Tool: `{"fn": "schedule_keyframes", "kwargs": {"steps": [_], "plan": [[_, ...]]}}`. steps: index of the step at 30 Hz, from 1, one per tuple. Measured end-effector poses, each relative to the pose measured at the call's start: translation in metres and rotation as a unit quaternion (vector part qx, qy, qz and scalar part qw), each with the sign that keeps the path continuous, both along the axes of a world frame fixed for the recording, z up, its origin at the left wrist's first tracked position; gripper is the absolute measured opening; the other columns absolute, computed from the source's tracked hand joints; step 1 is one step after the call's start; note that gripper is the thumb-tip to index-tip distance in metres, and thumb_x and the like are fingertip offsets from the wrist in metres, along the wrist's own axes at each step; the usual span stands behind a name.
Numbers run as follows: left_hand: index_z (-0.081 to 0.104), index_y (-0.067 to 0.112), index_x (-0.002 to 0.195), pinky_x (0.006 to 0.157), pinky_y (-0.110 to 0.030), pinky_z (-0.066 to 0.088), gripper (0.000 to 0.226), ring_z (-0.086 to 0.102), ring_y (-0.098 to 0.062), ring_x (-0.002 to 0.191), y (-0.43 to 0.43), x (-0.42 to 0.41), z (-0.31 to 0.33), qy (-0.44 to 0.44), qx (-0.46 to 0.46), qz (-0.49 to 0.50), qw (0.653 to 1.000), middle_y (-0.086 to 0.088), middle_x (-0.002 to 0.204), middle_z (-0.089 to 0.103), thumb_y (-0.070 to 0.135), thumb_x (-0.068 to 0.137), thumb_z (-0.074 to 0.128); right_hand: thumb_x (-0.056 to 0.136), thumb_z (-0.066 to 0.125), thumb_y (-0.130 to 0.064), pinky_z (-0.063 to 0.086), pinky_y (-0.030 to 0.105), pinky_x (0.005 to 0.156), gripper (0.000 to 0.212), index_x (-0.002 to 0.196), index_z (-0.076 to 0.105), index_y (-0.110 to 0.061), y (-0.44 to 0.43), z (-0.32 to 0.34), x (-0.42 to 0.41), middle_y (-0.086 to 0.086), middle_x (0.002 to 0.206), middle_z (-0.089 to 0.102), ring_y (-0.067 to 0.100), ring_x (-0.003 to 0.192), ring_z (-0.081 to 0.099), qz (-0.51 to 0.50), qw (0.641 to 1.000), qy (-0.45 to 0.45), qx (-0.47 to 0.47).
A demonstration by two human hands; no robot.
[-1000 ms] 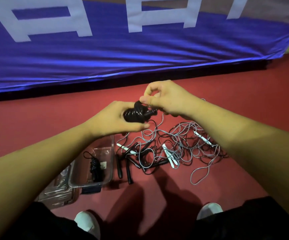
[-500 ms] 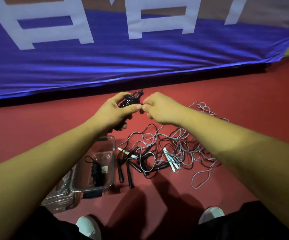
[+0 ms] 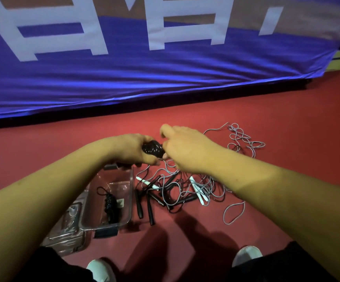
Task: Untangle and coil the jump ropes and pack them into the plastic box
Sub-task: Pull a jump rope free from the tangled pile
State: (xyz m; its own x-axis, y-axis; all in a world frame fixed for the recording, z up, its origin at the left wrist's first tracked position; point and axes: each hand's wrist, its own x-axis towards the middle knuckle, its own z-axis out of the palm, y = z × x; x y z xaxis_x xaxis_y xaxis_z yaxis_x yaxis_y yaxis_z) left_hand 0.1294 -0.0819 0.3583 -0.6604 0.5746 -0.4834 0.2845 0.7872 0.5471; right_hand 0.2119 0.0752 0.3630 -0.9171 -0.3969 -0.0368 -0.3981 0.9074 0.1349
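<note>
My left hand (image 3: 132, 149) grips a black jump rope wound into a tight bundle (image 3: 153, 150), held above the floor. My right hand (image 3: 185, 149) is against the bundle's right side, fingers curled and pinching at it; what it pinches is hidden. Below lies a tangle of grey and black ropes (image 3: 185, 190) with white handles (image 3: 198, 192) and black handles (image 3: 144, 206). The clear plastic box (image 3: 128, 200) stands on the floor at lower left, with one coiled black rope (image 3: 111, 206) inside.
The box's clear lid (image 3: 67, 231) lies beside the box on its left. A loose grey rope (image 3: 242, 139) trails over the red floor at the right. A blue banner (image 3: 165, 78) hangs along the back. My white shoes (image 3: 101, 269) show at the bottom.
Both hands came down and a little left with the black bundle. The right hand shifted round the bundle's right side. The camera tilted slightly.
</note>
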Motion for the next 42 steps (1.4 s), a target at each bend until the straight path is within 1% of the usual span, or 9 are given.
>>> {"fn": "schedule_keyframes", "kwargs": {"steps": [3,8,12,16,21,26,32,37,42], "plan": [[0.058,0.031,0.122,0.060,-0.014,0.046,0.046,0.060,0.000,0.064,-0.008,0.004,0.000,0.137,-0.103,-0.119,0.978,0.008,0.091,0.068,0.044,0.082,0.074,0.093,0.051,-0.025,0.052,0.039,0.075,0.018,0.091,0.064,-0.012,-0.010,-0.004,-0.001,0.009,0.099,0.060,0.030,0.085,0.062,0.042,0.996,-0.068,-0.026],[0.052,0.025,0.118,0.072,-0.032,0.047,0.045,0.065,-0.030,0.092,-0.013,0.009,-0.001,0.392,-0.119,-0.178,0.895,0.000,0.102,0.065,0.046,0.081,0.065,0.100,0.048,-0.025,0.054,0.036,0.070,0.034,0.071,0.060,-0.010,0.004,0.006,-0.011,0.008,0.071,0.069,0.021,0.066,0.067,-0.047,0.954,-0.172,-0.240],[0.063,0.020,0.102,0.070,-0.037,0.046,0.040,0.067,-0.032,0.086,-0.016,0.007,-0.008,0.539,0.011,-0.218,0.814,-0.002,0.093,0.066,0.047,0.073,0.054,0.103,0.042,-0.017,0.056,0.032,0.052,0.034,0.072,0.049,-0.004,0.013,0.011,-0.014,0.024,0.065,0.061,0.027,0.052,0.066,-0.109,0.740,-0.323,-0.579],[0.061,0.032,0.108,0.061,-0.033,0.047,0.056,0.066,-0.028,0.076,-0.022,0.010,-0.006,0.410,0.091,-0.150,0.895,0.005,0.081,0.070,0.060,0.063,0.042,0.102,0.044,-0.021,0.039,0.020,0.035,0.036,0.069,0.045,-0.007,0.015,0.014,-0.018,0.020,0.055,0.055,0.020,0.036,0.049,-0.143,0.678,-0.337,-0.637],[0.064,0.022,0.092,0.062,-0.039,0.053,0.021,0.057,-0.018,0.061,-0.022,0.012,-0.005,0.102,0.254,-0.053,0.960,0.001,0.070,0.065,0.023,0.075,0.076,0.103,0.040,-0.026,0.018,0.015,0.040,0.046,0.059,0.038,-0.012,0.019,0.016,-0.025,-0.006,0.044,0.027,0.008,0.038,0.020,-0.134,0.745,-0.254,-0.601],[0.064,0.029,0.080,0.044,-0.024,0.036,0.017,0.046,-0.019,0.048,-0.011,0.025,-0.002,-0.016,0.368,0.005,0.930,-0.008,0.060,0.051,0.028,0.077,0.080,0.101,0.042,-0.032,0.012,0.023,0.049,0.044,0.062,0.038,-0.014,0.018,0.006,-0.026,-0.006,0.045,0.025,0.006,0.042,0.019,-0.135,0.710,-0.238,-0.648],[0.052,0.031,0.126,0.047,-0.024,0.038,0.043,0.048,-0.024,0.054,0.000,0.026,-0.003,-0.100,0.474,0.065,0.872,-0.017,0.077,0.052,0.051,0.089,0.060,0.102,0.037,-0.040,0.017,0.018,0.045,0.043,0.067,0.042,-0.016,0.021,-0.001,-0.028,-0.002,0.053,0.023,0.008,0.045,0.019,-0.176,0.675,-0.224,-0.681],[0.049,0.015,0.126,0.051,-0.027,0.038,0.048,0.044,-0.020,0.045,0.008,0.029,-0.003,-0.153,0.498,0.122,0.845,-0.011,0.067,0.050,0.050,0.092,0.049,0.102,0.045,-0.028,0.023,0.018,0.041,0.019,0.089,0.047,-0.014,0.018,0.005,-0.027,0.000,0.049,0.034,0.011,0.039,0.026,-0.216,0.646,-0.157,-0.715],[0.049,0.023,0.123,0.048,-0.025,0.038,0.054,0.041,-0.018,0.040,0.012,0.028,0.000,-0.258,0.522,0.150,0.799,-0.006,0.064,0.047,0.061,0.085,0.054,0.095,0.057,-0.010,0.038,0.027,0.047,0.010,0.085,0.054,-0.008,0.025,0.015,-0.021,0.005,0.054,0.045,0.017,0.049,0.041,-0.141,0.531,-0.164,-0.819]]}}
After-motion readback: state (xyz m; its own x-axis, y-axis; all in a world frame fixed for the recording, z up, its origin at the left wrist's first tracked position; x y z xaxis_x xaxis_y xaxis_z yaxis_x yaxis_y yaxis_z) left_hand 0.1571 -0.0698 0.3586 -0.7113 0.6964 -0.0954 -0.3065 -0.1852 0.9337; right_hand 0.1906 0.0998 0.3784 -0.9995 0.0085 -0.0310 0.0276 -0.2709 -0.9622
